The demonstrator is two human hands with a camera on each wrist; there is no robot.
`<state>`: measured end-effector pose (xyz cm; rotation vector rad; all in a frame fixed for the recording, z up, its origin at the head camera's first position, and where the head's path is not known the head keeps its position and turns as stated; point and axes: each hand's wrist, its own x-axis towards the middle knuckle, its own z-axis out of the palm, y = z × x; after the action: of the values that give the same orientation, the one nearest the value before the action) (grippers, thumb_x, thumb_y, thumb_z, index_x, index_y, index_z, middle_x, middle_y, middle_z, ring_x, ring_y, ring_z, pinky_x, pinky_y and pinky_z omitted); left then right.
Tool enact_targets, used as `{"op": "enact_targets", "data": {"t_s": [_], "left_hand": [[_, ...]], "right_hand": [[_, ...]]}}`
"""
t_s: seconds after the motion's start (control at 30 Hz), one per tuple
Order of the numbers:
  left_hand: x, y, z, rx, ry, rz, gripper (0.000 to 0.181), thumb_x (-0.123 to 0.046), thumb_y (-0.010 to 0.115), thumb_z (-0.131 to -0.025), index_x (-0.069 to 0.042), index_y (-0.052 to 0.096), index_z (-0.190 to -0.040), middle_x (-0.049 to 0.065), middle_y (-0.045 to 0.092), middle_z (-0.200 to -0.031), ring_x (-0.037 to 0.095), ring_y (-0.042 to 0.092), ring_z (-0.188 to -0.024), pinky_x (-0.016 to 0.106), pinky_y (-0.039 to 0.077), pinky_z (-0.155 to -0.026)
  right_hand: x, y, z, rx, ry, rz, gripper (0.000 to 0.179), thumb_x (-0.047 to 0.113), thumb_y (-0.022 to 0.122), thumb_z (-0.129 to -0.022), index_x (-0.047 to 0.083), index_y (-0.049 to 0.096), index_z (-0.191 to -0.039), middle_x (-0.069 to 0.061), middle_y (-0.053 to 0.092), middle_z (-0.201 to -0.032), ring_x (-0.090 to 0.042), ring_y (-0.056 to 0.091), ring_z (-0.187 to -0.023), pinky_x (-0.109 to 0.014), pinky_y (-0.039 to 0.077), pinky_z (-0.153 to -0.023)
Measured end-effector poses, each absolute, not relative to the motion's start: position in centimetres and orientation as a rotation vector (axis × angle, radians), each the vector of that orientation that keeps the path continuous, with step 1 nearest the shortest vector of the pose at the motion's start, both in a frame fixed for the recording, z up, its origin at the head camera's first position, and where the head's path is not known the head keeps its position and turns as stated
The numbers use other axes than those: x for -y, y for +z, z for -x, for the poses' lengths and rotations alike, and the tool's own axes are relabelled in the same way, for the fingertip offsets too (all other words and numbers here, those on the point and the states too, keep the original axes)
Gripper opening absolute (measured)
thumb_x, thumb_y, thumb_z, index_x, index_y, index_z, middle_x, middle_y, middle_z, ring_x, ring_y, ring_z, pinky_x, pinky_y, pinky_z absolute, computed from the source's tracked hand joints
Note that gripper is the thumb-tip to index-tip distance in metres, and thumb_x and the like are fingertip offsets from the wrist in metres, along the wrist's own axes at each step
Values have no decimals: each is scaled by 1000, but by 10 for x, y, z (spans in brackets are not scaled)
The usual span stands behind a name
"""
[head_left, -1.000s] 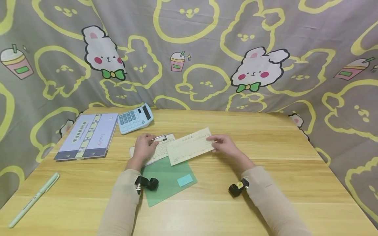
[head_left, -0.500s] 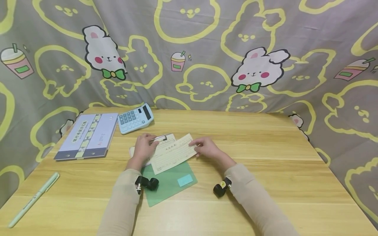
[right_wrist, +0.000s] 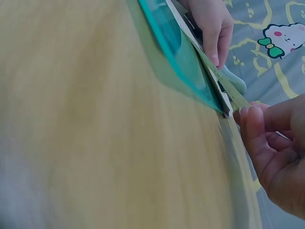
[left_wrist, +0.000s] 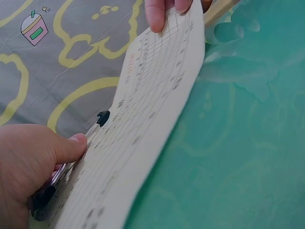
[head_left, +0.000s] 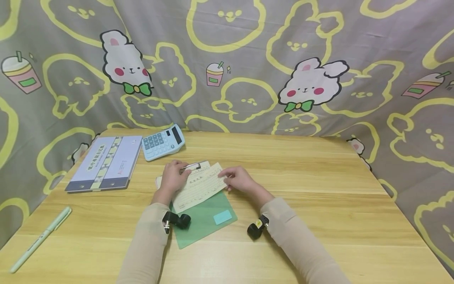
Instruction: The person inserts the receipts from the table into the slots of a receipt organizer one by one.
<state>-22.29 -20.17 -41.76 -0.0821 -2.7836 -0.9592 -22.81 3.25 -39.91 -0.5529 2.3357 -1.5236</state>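
Note:
A green see-through clipboard (head_left: pixel 202 227) lies on the table, with a metal wire clip (head_left: pixel 193 166) along its far edge. My left hand (head_left: pixel 173 179) grips that clip; in the left wrist view the thumb (left_wrist: pixel 71 149) presses on the wire, and the other fingers are mostly hidden. Over the board slants a cream printed form (head_left: pixel 198 193), covering part of another printed sheet beneath. At the form's right end, my right hand (head_left: pixel 241 181) pinches it between thumb and fingers. Seen from the right wrist, the form's end (right_wrist: pixel 238 99) stands slightly off the board.
A pale blue calculator (head_left: pixel 163 142) stands at the back left, beside a lavender account book (head_left: pixel 106 163). Nearer the left edge lies a mint-green pen (head_left: pixel 42 238). The clipboard bears a light blue sticker (head_left: pixel 222 217). A patterned curtain (head_left: pixel 241 59) hangs behind the table.
My right hand has carried the printed form leftward and slightly nearer, so it now overlaps the clipboard and the sheet on it. The left hand has stayed at the clip.

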Motion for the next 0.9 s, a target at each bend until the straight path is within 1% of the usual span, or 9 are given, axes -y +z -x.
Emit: {"op": "enact_targets", "data": {"t_s": [0.17,0.47,0.7,0.9], "left_hand": [[202,-418,223,2787,-950,81,33,-19,55,-84,1,57,-110,16,49,-108,31,39,-100,42,32,-84],[202,-418,224,2784,-931,113,33,-19,56,-84,2,57,-109,18,49,-107,33,40,-99,43,32,-84],[201,-416,225,2837,-887,112,35,-20,54,-85,1,55,-113,17,47,-110,33,39,-101,44,32,-85],[201,-414,224,2848,-842,133,34,-19,55,-85,2,55,-112,18,48,-109,34,40,-101,44,32,-85]], "right_hand": [[-25,-402,227,-2306,-1559,526,24,-10,51,-76,-3,62,-97,-13,49,-82,-15,54,-53,-29,49,-51],[-15,-406,224,-2256,-1594,494,23,-11,51,-77,-7,59,-99,-11,45,-72,-14,53,-52,-28,49,-53],[-13,-409,226,-2279,-1583,449,23,-10,51,-77,-5,59,-98,-10,45,-72,-15,53,-53,-27,49,-53],[-12,-406,226,-2314,-1547,440,24,-10,51,-76,-3,60,-98,-12,46,-76,-16,54,-54,-28,49,-52]]}}
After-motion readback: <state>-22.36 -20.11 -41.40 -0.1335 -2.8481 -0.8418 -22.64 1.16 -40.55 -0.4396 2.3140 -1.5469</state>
